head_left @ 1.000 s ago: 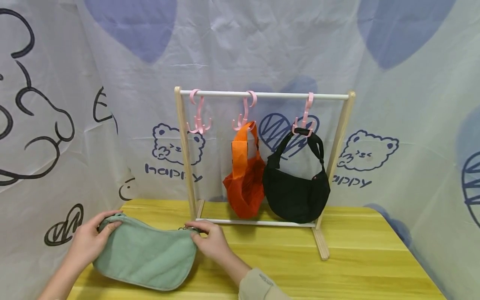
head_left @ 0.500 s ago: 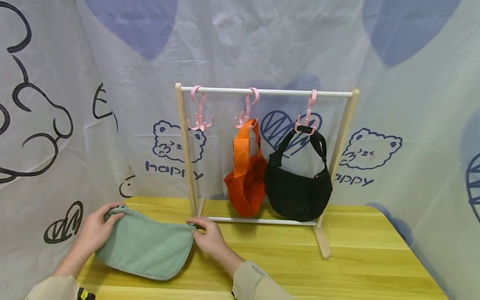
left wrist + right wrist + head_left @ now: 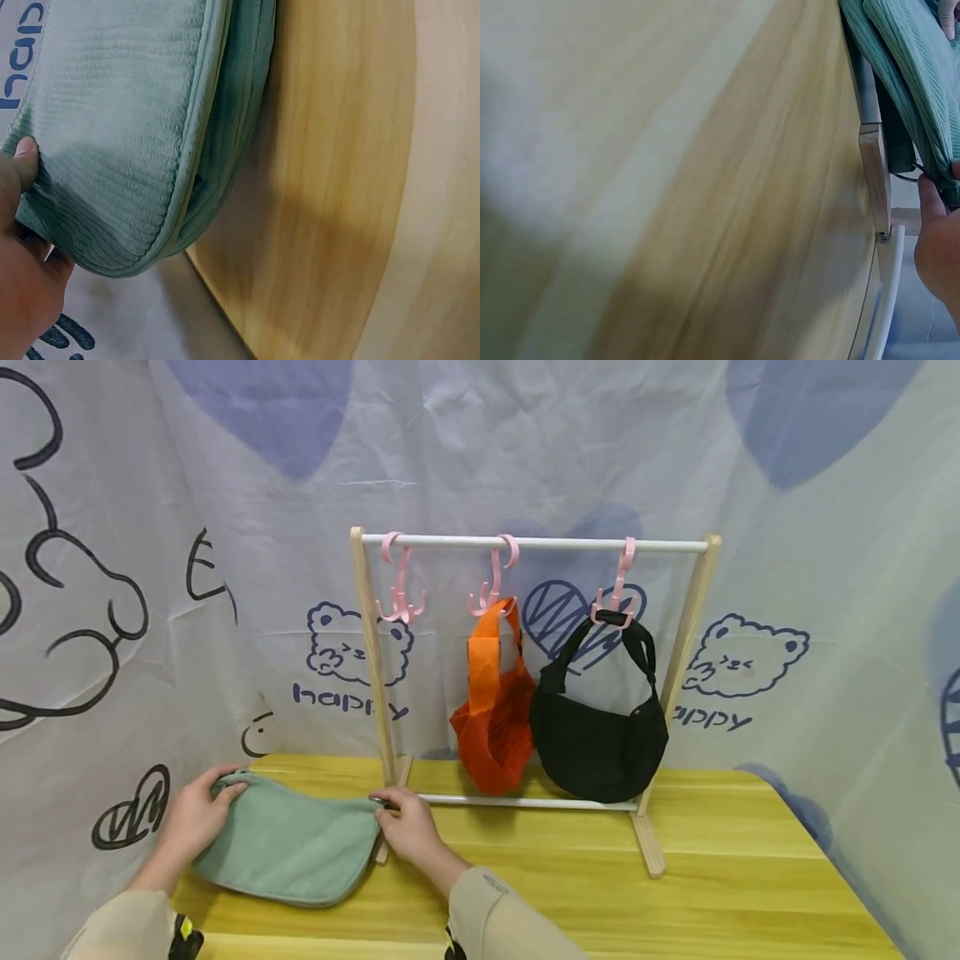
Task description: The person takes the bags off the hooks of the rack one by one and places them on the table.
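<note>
Hanging between two hands, a soft green bag sits (image 3: 288,843) over the left part of the wooden table (image 3: 720,893), in front of and to the left of a rack (image 3: 450,541). Its top edge dips between two raised corners, and its lower corners are broadly rounded. Seen from the left wrist, the cloth is finely ribbed, like corduroy, creasing into close folds near the thumb; a raised seam follows the rim, with a darker green side beyond it. The colour reads pale sage from the head and closer to teal from the right wrist.

The left hand (image 3: 197,820) pinches the upper left corner, thumb on the near face. The right hand (image 3: 411,828) pinches the upper right corner, beside a small metal fitting (image 3: 378,800). Whether the bag's bottom touches the table I cannot tell. On the rack, an orange bag (image 3: 491,735) and a black bag (image 3: 596,752) hang from pink hooks.
</note>
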The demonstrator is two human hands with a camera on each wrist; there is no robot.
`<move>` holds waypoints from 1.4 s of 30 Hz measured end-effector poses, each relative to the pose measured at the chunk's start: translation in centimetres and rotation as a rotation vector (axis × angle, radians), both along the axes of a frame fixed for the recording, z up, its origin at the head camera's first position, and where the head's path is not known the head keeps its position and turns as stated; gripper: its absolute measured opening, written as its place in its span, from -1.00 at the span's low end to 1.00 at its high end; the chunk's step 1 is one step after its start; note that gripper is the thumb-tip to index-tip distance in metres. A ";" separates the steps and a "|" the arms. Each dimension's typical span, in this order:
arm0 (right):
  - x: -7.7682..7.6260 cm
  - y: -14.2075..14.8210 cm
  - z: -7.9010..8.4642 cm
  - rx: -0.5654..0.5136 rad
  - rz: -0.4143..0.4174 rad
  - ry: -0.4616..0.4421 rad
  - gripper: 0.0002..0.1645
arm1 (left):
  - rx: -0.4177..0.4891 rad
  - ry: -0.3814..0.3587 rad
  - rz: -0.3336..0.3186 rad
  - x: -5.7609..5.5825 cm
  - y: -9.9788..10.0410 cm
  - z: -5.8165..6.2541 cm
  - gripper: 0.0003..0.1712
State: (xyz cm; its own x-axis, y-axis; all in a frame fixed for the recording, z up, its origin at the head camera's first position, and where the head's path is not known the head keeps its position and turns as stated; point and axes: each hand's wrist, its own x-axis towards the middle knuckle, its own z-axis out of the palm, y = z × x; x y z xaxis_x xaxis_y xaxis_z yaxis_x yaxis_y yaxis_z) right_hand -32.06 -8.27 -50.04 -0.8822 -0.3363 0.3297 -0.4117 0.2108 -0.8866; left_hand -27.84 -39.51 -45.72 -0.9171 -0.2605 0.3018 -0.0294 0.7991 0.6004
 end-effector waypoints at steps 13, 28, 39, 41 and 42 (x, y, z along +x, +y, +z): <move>-0.5 -0.5 -0.3 0.056 0.080 -0.133 -0.40 | -0.025 -0.089 0.036 -0.9 -1.1 -1.4 -0.49; -0.7 -1.1 -0.2 0.203 0.136 -0.150 -0.35 | -0.065 -0.154 0.021 -0.7 -2.2 -2.4 -0.51; -0.5 -2.1 -0.5 0.233 0.014 -0.091 -0.41 | -0.079 -0.167 0.005 -0.4 -2.4 -3.4 -0.53; -0.4 -2.0 -0.5 0.230 0.001 -0.073 -0.42 | -0.090 -0.168 0.009 -0.3 -2.4 -3.7 -0.53; -0.4 -2.0 -0.5 0.229 -0.004 -0.066 -0.43 | -0.094 -0.172 0.014 -0.3 -2.4 -3.7 -0.53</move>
